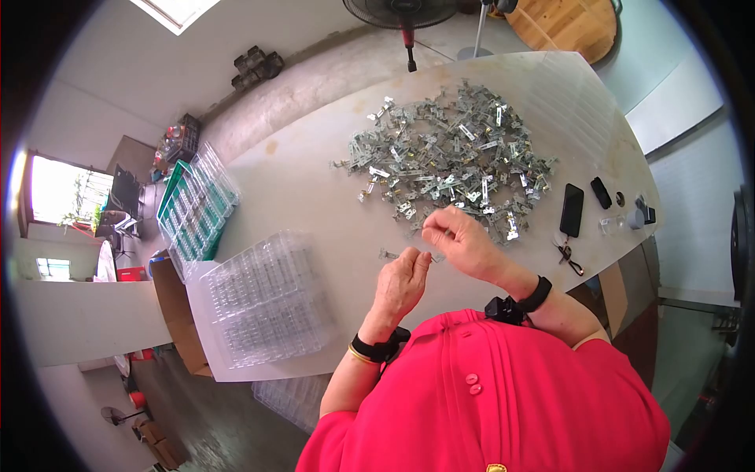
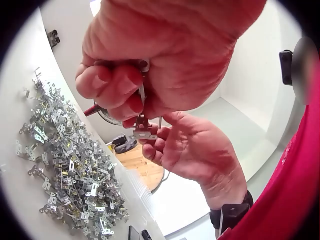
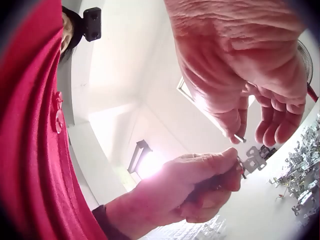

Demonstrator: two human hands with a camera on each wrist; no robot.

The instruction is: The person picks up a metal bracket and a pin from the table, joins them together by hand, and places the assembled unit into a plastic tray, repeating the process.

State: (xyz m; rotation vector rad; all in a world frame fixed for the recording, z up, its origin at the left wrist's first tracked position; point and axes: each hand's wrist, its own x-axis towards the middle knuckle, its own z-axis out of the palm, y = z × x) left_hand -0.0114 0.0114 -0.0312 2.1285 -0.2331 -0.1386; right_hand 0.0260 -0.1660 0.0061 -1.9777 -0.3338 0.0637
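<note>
My left hand (image 1: 399, 285) grips a small flat metal bracket (image 3: 256, 159) between thumb and fingers, its holed end sticking out past the fingertips. More metal shows inside the curled fingers in the left wrist view. Close by, my right hand (image 1: 470, 248) pinches a thin metal pin (image 3: 241, 138) between thumb and forefinger, right beside the bracket; its other fingers are loosely bent. Both hands are over the near part of the table, just in front of a large heap of metal brackets (image 1: 456, 149). A loose bracket (image 1: 387, 254) lies on the table near the left hand.
Stacked clear plastic trays (image 1: 271, 303) stand on the left of the table (image 1: 307, 149), with a green crate (image 1: 174, 206) beyond. To the right lie a phone (image 1: 572, 211), a smaller black item (image 1: 601, 193) and keys (image 1: 569, 258). A fan (image 1: 405, 12) stands behind the table.
</note>
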